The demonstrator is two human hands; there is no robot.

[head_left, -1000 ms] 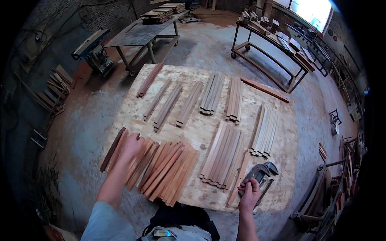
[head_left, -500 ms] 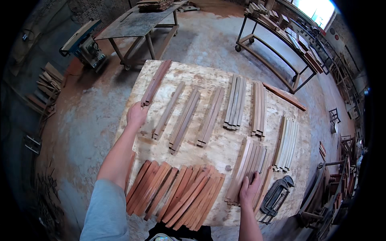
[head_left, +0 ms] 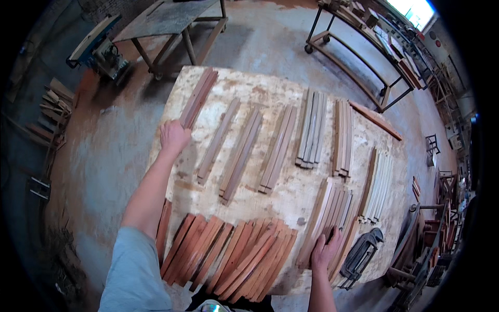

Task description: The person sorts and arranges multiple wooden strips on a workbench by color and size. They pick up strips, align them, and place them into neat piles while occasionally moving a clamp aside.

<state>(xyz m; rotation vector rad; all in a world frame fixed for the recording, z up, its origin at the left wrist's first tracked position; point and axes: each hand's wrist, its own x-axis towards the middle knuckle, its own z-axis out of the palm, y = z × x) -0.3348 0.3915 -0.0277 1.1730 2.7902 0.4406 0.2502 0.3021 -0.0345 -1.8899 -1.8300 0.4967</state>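
My left hand (head_left: 173, 136) reaches out to the far-left stack of reddish wooden slats (head_left: 197, 97) and grips its near end. My right hand (head_left: 326, 250) lies flat, fingers spread, on the near end of a group of pale slats (head_left: 329, 217) at the front right of the worn plywood table (head_left: 270, 92). A fan of reddish-brown slats (head_left: 228, 253) lies along the front edge between my arms. More slat bundles (head_left: 312, 128) lie in rows across the middle.
A dark metal clamp tool (head_left: 362, 251) rests at the table's front-right corner. A metal workbench (head_left: 166, 21) and a blue machine (head_left: 99, 49) stand beyond the table at left; a wheeled rack (head_left: 358, 57) stands at the back right. Offcuts (head_left: 49, 106) lie on the floor at left.
My left hand went from the reddish slats at the front edge forward to the far-left stack. My right hand shifted from beside the clamp onto the pale slats. The view leaned forward.
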